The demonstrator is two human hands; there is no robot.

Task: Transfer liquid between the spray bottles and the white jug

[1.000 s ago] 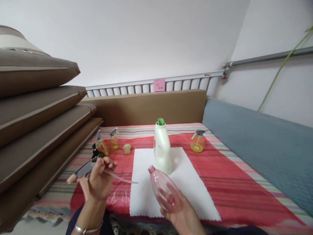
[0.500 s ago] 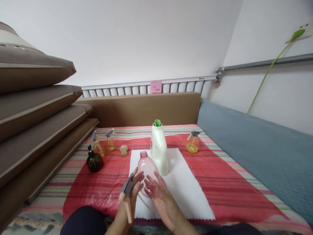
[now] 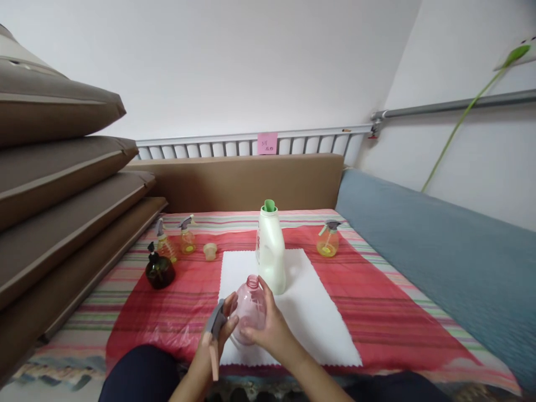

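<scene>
A clear pink bottle (image 3: 248,304) without a top stands roughly upright between my hands, its threaded neck facing up. My right hand (image 3: 271,329) is wrapped round its right side, thumb across the front. In my left hand (image 3: 226,326) is a grey and pink spray head (image 3: 215,324), held against the palm; fingers of that hand also touch the bottle's left side. Just behind stands a pale green detergent jug (image 3: 271,251), open at the mouth, with a green spout showing. Both rest over a white scalloped mat (image 3: 312,318).
To the left are a dark pump bottle (image 3: 159,271), two yellow spray bottles (image 3: 167,248) and a small beige cap (image 3: 210,251). Another yellow spray bottle (image 3: 328,241) stands at right on the red sheet (image 3: 377,301). Stacked brown cushions (image 3: 75,190) rise at left; a blue-grey bolster (image 3: 435,240) borders the right.
My right hand has shifted from behind the bottle to its right side, thumb now in front. The bottle has come down slightly and stands more upright. The spray head stays in my left hand.
</scene>
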